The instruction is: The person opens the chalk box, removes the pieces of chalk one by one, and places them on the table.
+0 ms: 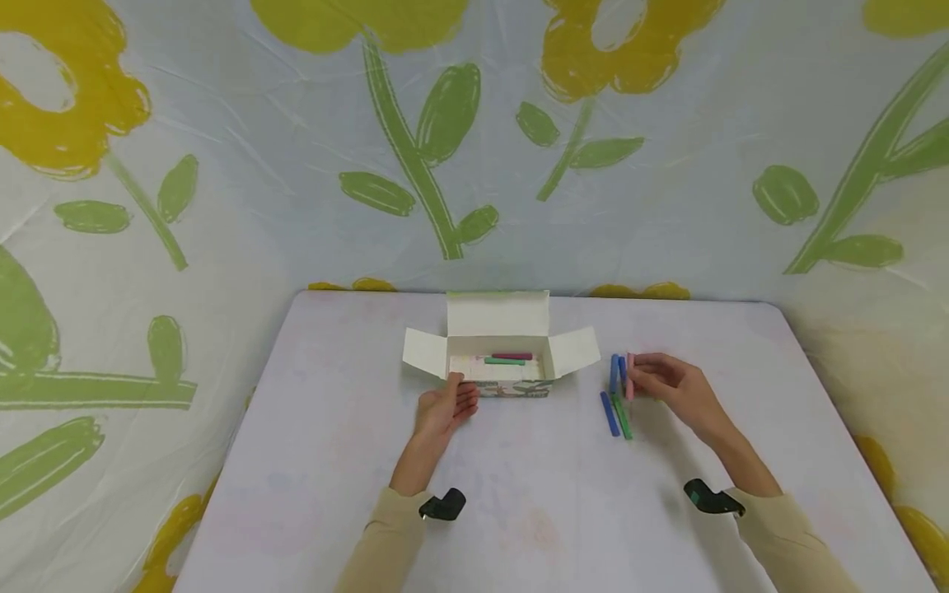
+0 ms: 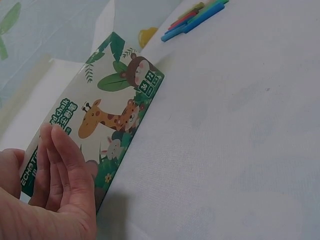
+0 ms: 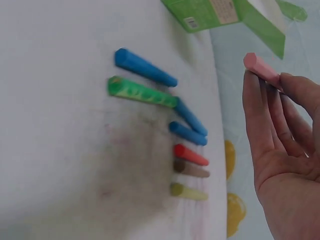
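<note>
An open chalk box with animal pictures stands near the table's back, its flaps spread. My left hand holds its front wall near the left corner, thumb at the rim and fingers along the printed face. Inside lie a dark red chalk stick and a green one. My right hand pinches a pink chalk stick between thumb and fingertips, raised above the table right of the box. Below it lie several sticks, including a green one and a blue one.
Red, brown and yellow chalk sticks lie side by side in the same group. The box's right flap sticks out toward them. A flower-printed cloth hangs behind the pale table.
</note>
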{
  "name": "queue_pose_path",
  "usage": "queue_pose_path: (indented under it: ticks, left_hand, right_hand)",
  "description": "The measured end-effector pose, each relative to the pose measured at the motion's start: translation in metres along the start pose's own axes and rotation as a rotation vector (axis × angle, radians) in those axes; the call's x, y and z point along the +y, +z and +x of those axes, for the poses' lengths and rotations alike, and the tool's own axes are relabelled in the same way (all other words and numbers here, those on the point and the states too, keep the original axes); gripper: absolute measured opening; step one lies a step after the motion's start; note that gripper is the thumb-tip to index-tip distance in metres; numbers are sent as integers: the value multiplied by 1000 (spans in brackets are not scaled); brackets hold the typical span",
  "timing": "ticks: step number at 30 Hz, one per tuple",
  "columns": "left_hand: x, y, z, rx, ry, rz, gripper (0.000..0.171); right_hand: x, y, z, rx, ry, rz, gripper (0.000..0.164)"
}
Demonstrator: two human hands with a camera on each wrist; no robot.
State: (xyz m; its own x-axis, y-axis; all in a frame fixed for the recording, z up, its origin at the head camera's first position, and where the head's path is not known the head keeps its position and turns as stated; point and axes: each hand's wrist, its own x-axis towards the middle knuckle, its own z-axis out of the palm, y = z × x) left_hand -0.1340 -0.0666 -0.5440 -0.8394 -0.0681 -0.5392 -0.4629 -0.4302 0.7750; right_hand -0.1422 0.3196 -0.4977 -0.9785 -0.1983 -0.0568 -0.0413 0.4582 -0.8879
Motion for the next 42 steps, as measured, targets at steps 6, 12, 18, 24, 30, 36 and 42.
queue_pose_path:
  ticks: [6,12,18,24,30,36,42]
  left_hand:
    - [2,-2,1,1,9,0,31]
    - [-1,-2,3,-4,6,1,32]
    - [-2,0,2,8,5,9,31]
    - [0,1,-1,2,14,8,31]
    - [1,0,-2,-3,18,13,30]
    - [-1,-1,-1,-11,18,44,32]
    - [-1,0,0,-5,19,30,31]
  right_hand:
    - [19,2,-11,-36,3,44,42]
    - [33,5,-22,-39,21,-23,35]
    - [37,9,-29,-48,62,-63,36]
    - [40,14,-31,11,12,-179,30]
    - [33,22,-31,67,-19,-281,28]
    - [27,24,-29,79,-2,-299,25]
    - [17,21,-21,109,-56,-261,20]
